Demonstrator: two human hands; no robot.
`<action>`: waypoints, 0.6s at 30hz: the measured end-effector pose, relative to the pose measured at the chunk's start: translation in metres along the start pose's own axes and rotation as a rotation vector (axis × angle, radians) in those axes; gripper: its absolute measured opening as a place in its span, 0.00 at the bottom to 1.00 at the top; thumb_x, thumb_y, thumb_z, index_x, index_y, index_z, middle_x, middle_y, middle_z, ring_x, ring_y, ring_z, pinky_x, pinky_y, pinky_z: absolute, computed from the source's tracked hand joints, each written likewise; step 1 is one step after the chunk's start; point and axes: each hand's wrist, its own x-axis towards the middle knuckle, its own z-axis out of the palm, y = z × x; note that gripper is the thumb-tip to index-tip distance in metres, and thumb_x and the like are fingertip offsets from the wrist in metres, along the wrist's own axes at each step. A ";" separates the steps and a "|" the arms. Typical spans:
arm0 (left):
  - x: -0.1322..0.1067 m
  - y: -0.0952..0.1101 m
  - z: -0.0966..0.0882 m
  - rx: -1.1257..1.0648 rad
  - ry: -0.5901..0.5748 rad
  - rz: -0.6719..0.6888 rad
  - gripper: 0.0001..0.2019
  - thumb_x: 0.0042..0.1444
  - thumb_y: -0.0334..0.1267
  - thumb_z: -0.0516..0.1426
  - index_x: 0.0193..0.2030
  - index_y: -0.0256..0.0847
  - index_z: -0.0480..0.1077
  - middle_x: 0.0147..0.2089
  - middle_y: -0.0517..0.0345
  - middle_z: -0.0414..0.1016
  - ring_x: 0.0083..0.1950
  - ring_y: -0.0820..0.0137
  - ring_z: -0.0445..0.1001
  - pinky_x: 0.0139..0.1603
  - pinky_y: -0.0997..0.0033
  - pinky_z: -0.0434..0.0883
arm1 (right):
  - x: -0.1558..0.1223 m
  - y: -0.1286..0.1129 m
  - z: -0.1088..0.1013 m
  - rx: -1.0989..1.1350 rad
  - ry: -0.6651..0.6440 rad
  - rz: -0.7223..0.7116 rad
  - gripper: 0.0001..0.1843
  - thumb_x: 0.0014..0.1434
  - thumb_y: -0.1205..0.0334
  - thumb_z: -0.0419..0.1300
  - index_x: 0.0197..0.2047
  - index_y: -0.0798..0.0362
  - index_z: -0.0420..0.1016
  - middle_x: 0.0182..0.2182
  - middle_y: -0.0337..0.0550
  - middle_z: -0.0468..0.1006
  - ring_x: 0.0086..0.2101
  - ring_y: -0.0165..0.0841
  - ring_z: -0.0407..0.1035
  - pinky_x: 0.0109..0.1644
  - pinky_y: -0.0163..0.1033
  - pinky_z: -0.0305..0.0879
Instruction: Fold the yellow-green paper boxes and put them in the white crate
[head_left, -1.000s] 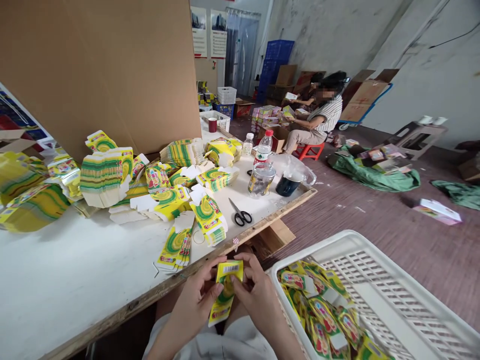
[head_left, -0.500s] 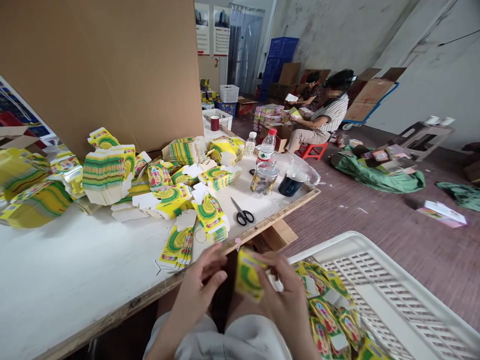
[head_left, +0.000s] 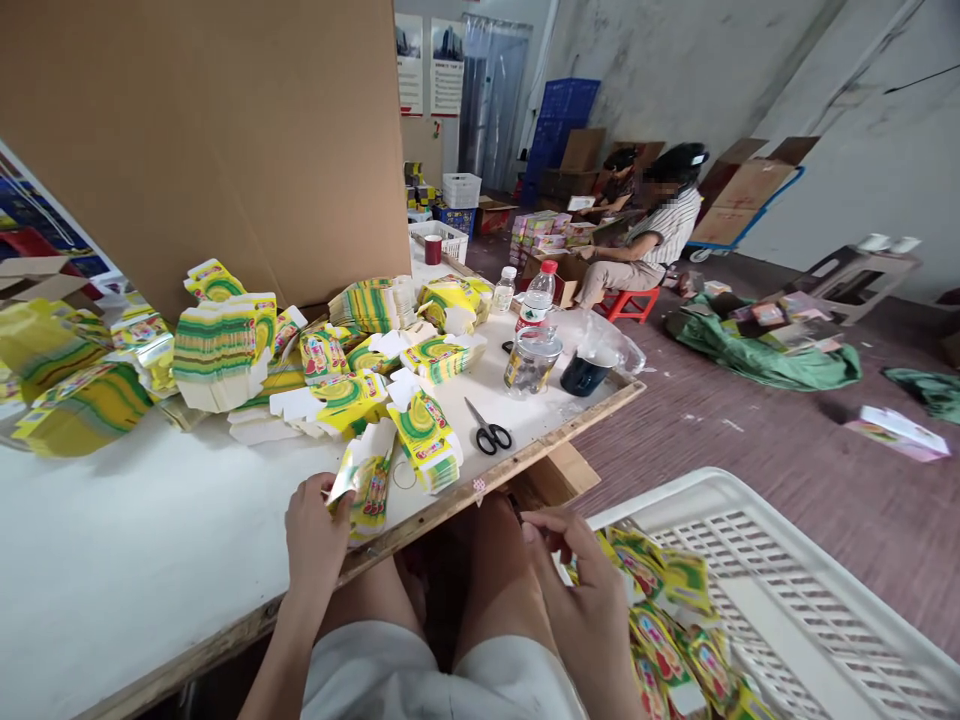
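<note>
My left hand (head_left: 319,525) is at the table's front edge, thumb and fingers closed on a yellow and green flat carton (head_left: 343,488) that lifts from a small stack of the same cartons (head_left: 371,490). Over my right knee, beside the white crate, hovers my right hand (head_left: 581,590), its fingers loosely bent and apart with nothing visible in them. Inside the crate (head_left: 720,482) lie many small yellow cartons (head_left: 664,640), partly hidden by that hand. Another stack of flat cartons (head_left: 424,430) rests just right of the one my left hand touches.
Black scissors (head_left: 489,435), a clear jar (head_left: 531,362), a dark mug (head_left: 585,372) and a red-capped bottle (head_left: 536,295) stand or lie toward the table's right corner. Piles of flat cartons (head_left: 225,350) line a big cardboard box (head_left: 225,150). Two people sit working beyond.
The small yellow carton has left my right hand, which is now nearer the crate. My left hand has moved left onto the stack and taken hold of a flat carton.
</note>
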 end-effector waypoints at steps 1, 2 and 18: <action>-0.005 0.003 -0.004 -0.041 0.013 0.003 0.10 0.59 0.43 0.53 0.43 0.42 0.69 0.44 0.45 0.79 0.49 0.50 0.77 0.51 0.49 0.72 | -0.001 -0.005 0.005 0.032 -0.018 -0.006 0.05 0.66 0.64 0.60 0.41 0.47 0.78 0.34 0.41 0.80 0.32 0.35 0.72 0.34 0.38 0.68; -0.012 0.008 -0.009 -0.082 0.027 0.008 0.10 0.60 0.45 0.52 0.43 0.44 0.68 0.44 0.48 0.80 0.47 0.53 0.79 0.49 0.54 0.73 | -0.003 -0.011 0.009 0.065 -0.046 -0.026 0.06 0.66 0.65 0.59 0.42 0.47 0.78 0.36 0.42 0.81 0.35 0.36 0.74 0.37 0.38 0.70; -0.088 0.055 -0.018 -0.872 -0.544 0.087 0.08 0.61 0.43 0.61 0.45 0.45 0.76 0.47 0.52 0.85 0.47 0.58 0.82 0.45 0.66 0.78 | -0.023 -0.037 0.042 0.304 -0.208 -0.011 0.16 0.64 0.69 0.59 0.54 0.46 0.70 0.43 0.45 0.79 0.40 0.37 0.76 0.41 0.38 0.75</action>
